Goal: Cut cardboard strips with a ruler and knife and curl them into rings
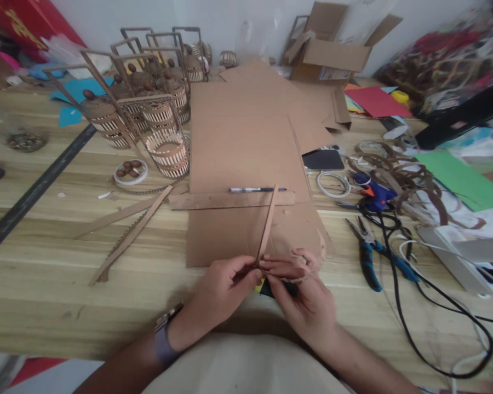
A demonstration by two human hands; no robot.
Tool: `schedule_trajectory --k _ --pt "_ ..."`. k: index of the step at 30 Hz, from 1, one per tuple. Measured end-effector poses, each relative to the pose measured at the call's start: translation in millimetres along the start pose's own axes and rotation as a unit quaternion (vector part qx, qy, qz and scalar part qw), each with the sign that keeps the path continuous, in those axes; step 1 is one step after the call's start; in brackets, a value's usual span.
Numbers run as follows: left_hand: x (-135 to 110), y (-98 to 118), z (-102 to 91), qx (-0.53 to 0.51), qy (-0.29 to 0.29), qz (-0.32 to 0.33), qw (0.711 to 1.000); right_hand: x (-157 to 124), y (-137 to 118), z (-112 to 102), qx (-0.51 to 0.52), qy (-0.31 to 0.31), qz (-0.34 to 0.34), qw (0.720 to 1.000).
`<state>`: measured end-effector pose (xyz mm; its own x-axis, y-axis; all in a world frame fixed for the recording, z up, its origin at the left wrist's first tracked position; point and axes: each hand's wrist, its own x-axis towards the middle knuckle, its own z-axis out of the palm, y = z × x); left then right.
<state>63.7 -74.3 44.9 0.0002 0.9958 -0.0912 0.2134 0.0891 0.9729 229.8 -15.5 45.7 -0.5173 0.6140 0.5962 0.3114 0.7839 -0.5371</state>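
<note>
Between my two hands is a narrow cardboard strip (268, 224), its long end pointing away from me over the cardboard sheets (242, 148). My left hand (228, 284) pinches the strip's near end between thumb and fingers. My right hand (304, 290) is closed on the same near part, where a thin ragged cardboard edge shows between thumb and fingers. Under the hands lies a black and yellow-green object, mostly covered. Just beyond, a pen (254, 190) rests by a wider cardboard strip (230, 200) that lies across the sheets.
Left are cut cardboard strips (131, 238), a dish of brown balls (130, 172) and several small slatted lanterns (168, 156) with handles. To the right lie pliers (370, 254), a blue glue gun (373, 191), a tape roll (333, 184) and looping black cable (398, 306). An open carton (332, 57) stands behind.
</note>
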Motion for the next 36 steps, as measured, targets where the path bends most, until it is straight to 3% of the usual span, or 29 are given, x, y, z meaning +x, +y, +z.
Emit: schedule_trajectory --k 9,17,30,36 --pt "-1.2 -5.0 1.5 0.028 0.012 0.001 1.000 -1.7 1.1 2.6 -0.054 -0.012 -0.038 0.998" --pt "-2.4 -0.8 0.6 0.008 -0.017 0.023 1.000 -1.0 2.3 -1.6 -0.016 0.004 0.007 1.000" --pt "0.2 -3.7 0.1 0.041 0.010 0.003 0.999 -0.8 -0.4 2.0 -0.068 -0.008 -0.037 0.997" --pt "-1.7 -1.3 0.5 0.027 -0.009 0.018 0.999 -2.4 1.7 0.3 -0.033 0.006 -0.025 0.999"
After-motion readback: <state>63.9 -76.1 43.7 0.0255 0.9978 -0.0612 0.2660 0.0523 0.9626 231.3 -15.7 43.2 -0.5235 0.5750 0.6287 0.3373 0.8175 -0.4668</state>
